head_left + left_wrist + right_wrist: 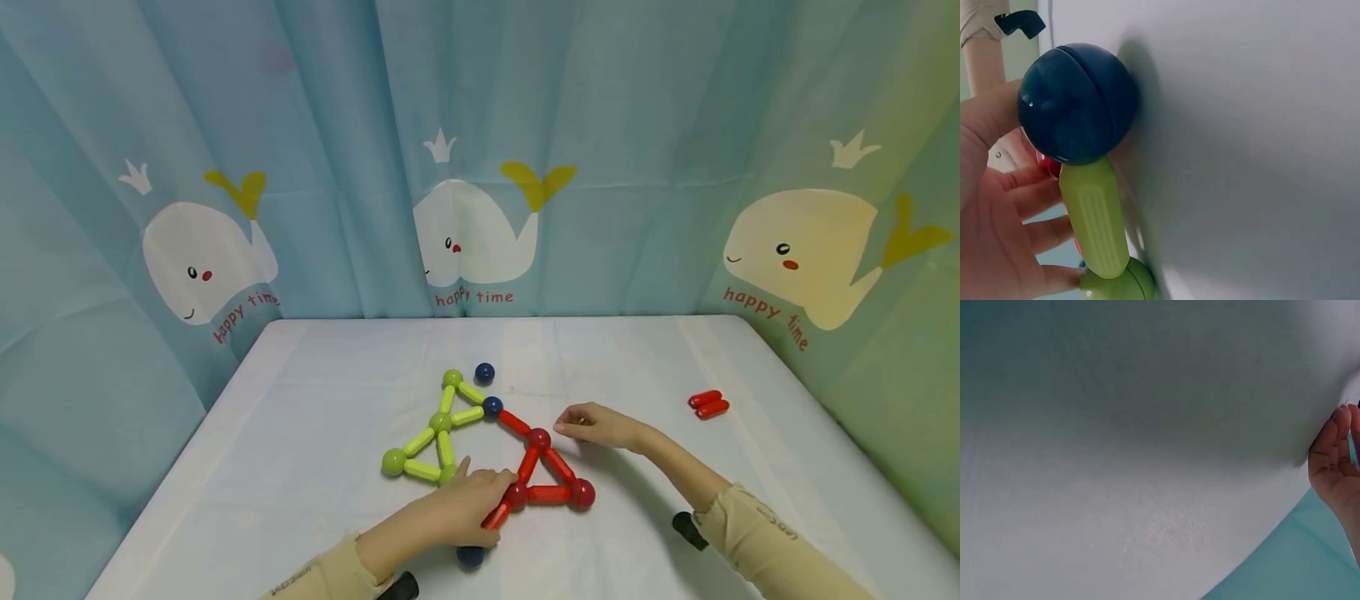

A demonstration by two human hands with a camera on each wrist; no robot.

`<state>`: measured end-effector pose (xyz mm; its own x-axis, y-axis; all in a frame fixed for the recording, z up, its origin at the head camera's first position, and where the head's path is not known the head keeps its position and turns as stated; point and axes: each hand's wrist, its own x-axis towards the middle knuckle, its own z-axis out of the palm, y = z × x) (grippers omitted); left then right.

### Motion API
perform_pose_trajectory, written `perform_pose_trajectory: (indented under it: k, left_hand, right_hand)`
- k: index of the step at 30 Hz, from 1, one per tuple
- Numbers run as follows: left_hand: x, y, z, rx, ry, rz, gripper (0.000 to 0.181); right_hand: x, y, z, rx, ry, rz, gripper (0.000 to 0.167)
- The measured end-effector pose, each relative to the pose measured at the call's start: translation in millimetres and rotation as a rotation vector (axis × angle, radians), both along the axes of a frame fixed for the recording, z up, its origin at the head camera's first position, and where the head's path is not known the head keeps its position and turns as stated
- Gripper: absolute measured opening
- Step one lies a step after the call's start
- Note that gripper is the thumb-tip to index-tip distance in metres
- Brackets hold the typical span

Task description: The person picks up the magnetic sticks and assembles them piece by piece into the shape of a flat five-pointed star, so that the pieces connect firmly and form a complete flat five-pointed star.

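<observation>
A flat figure of coloured rods and balls lies on the white table (315, 400), green on the left and red on the right. My left hand (461, 508) holds its near side, fingers at a red ball (517, 495) and thumb by the near blue ball (470, 557). The left wrist view has that thumb behind the blue ball, with a green rod (1094, 219) attached to it. My right hand (600, 427), its fingers loosely curled, is just right of another red ball (538, 439). Nothing shows in its grasp.
Two red rods (708, 404) lie side by side at the table's right. One loose blue ball (484, 373) sits beyond the figure, close to its far green corner. A blue curtain (637, 100) with whale prints surrounds the back and sides.
</observation>
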<state>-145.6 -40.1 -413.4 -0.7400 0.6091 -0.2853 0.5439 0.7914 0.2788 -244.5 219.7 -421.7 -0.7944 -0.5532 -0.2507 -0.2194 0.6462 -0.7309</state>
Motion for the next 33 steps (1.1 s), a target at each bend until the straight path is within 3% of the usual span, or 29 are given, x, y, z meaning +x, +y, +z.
perform_pose_trajectory:
  k: [6,9,16,21,28,33]
  left_hand:
    - [-3.8,-11.4,0.1,0.019,0.001,-0.052,0.068]
    - [-6.0,-17.5,0.2,0.034,-0.001,-0.076,0.067]
    - [-7.2,-30.2,1.8,0.064,-0.014,-0.111,0.062]
    - [-8.2,-35.7,2.2,0.077,-0.043,-0.121,0.063]
    - [-11.0,-44.0,4.9,0.098,-0.055,-0.104,0.069]
    - [-12.1,-52.6,5.6,0.12,-0.056,-0.087,0.067]
  right_hand:
    - [-1.9,10.0,3.7,-0.066,-0.023,-0.003,0.037]
    - [-3.9,20.9,6.5,-0.086,0.014,0.011,0.036]
    - [-4.9,58.9,18.1,-0.086,0.199,-0.057,0.029]
    - [-3.2,83.3,21.9,-0.02,0.32,-0.113,0.024]
    - [0.5,111.4,21.1,0.047,0.601,-0.223,0.012]
    - [2.6,128.5,16.4,0.089,0.722,-0.244,0.005]
